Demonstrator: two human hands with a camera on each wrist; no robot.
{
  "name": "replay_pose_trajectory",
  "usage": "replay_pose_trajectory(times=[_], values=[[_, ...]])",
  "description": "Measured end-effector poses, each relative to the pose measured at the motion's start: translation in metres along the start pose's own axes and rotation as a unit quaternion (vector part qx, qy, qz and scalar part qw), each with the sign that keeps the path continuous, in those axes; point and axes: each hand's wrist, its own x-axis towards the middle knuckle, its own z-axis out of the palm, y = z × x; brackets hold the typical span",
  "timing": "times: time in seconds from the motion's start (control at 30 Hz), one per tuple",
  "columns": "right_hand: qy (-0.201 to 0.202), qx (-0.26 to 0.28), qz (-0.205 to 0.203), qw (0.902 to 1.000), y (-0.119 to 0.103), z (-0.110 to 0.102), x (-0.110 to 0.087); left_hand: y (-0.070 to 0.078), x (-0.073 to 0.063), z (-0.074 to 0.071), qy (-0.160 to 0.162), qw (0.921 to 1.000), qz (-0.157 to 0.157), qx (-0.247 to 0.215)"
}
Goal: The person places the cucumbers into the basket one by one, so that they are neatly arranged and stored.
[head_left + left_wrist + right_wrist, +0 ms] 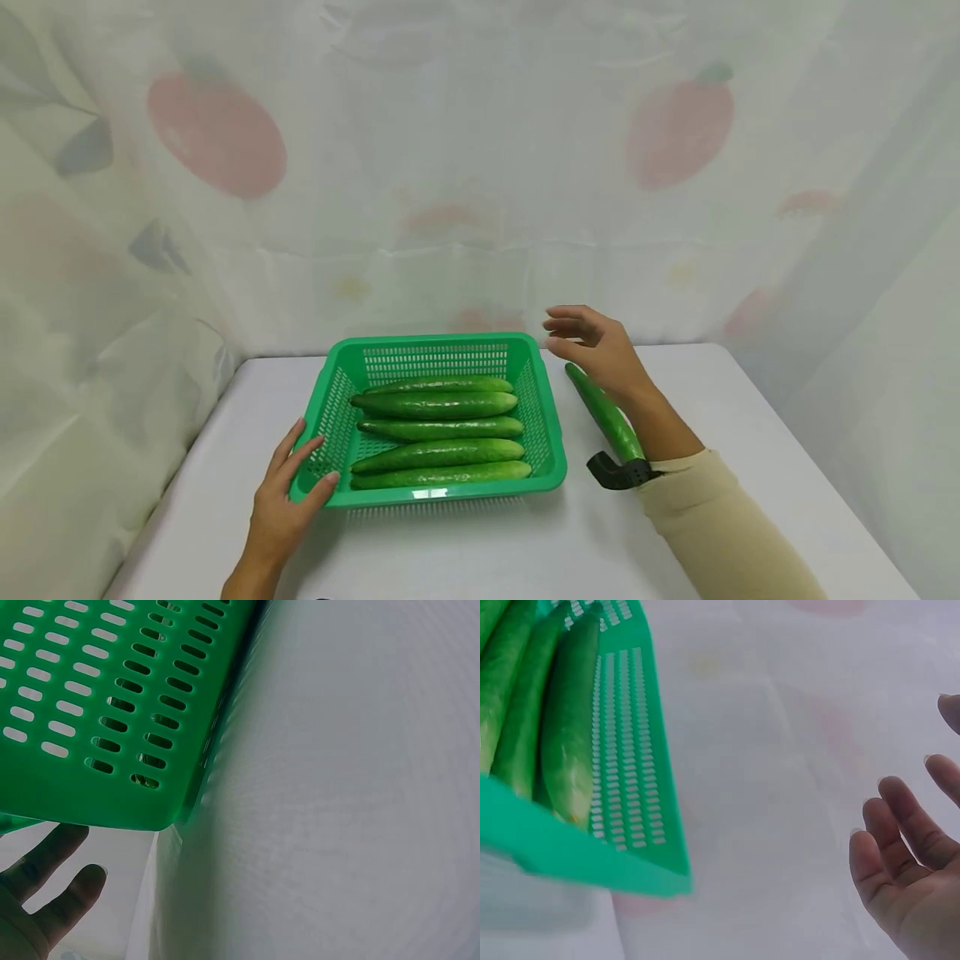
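Note:
Several cucumbers [435,406] lie side by side in a green plastic basket [551,417] with slotted walls. My left hand [279,500] rests at the basket's near left corner, fingertips on the rim. In the left wrist view its fingers [75,900] show just below the green wall. Beyond the basket's right side, my right hand [596,346] is raised with relaxed, slightly bent fingers and holds nothing. Beneath that hand and forearm, a single cucumber [606,412] lies slantwise on the table, its near end partly hidden by the wrist.
A white-covered table [465,550] carries the basket and the loose cucumber. Pale sheeting [465,167] printed with red fruit hangs behind and along the sides. A black band with a mount [621,472] sits on my right wrist at the beige sleeve [720,525].

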Motion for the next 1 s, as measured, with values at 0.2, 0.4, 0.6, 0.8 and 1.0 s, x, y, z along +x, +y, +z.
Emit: replay_pose_trajectory(times=[0.2,0.4,0.6,0.8,1.0], values=[[0.034,-0.005,-0.019,0.9992,-0.004,-0.017,-0.020,-0.002,0.000,0.000,-0.003,0.9997,-0.023,0.001],[0.063,-0.028,-0.025,0.9973,-0.004,-0.030,-0.039,-0.002,0.000,0.000,0.000,0.9998,-0.019,0.000],[0.096,-0.034,-0.032,0.9943,0.003,-0.043,-0.061,0.000,0.001,0.001,0.003,0.9999,-0.013,0.000],[0.151,-0.012,-0.007,0.9885,0.017,-0.053,-0.083,-0.002,0.000,0.001,0.000,0.9999,-0.016,-0.001],[0.194,-0.053,0.024,0.9793,0.043,-0.056,-0.104,-0.002,-0.001,0.001,-0.001,0.9998,-0.021,0.003]])
